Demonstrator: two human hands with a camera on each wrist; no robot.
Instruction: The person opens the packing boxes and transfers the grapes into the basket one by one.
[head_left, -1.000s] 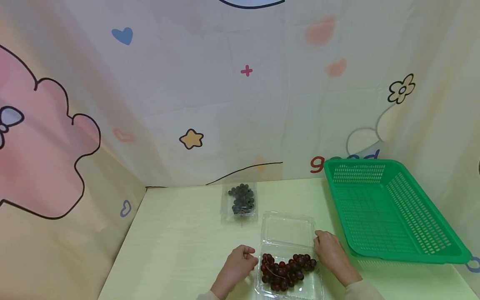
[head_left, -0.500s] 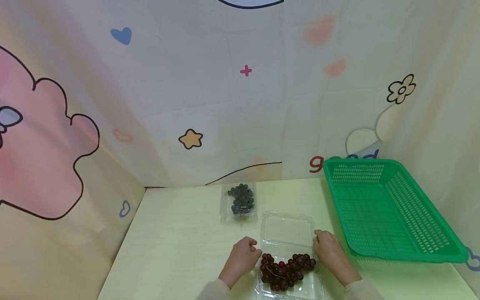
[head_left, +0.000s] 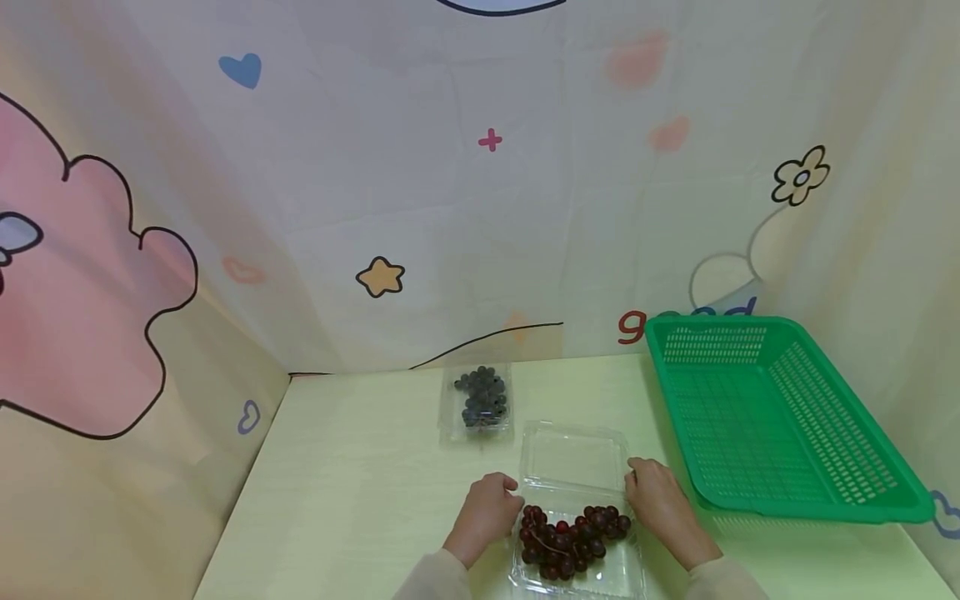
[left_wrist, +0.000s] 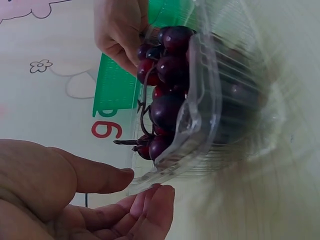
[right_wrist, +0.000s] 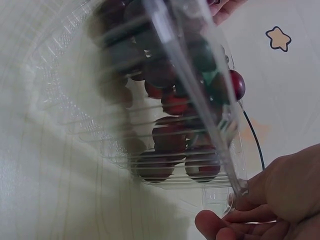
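Note:
An open clear plastic clamshell box [head_left: 577, 587] lies on the table, its lid [head_left: 573, 454] folded back flat away from me. Inside its base is a bunch of dark red grapes [head_left: 566, 550], stems showing. My left hand [head_left: 483, 517] pinches the box's left rim near the hinge, thumb [left_wrist: 107, 179] above the rim and fingers below. On the opposite side my right hand [head_left: 660, 504] pinches the rim near the hinge, as the right wrist view shows with its thumb [right_wrist: 252, 192] at the plastic edge.
A green plastic basket [head_left: 678, 433] with perforated sides stands at the right. Toward the back, another clear box [head_left: 450, 429] holds dark grapes [head_left: 483, 396]. A patterned curtain [head_left: 450, 192] hangs behind the pale table [head_left: 337, 475].
My left hand has moved forward and right, from beside the box onto its left rim near the hinge. The right hand and the box have stayed in place.

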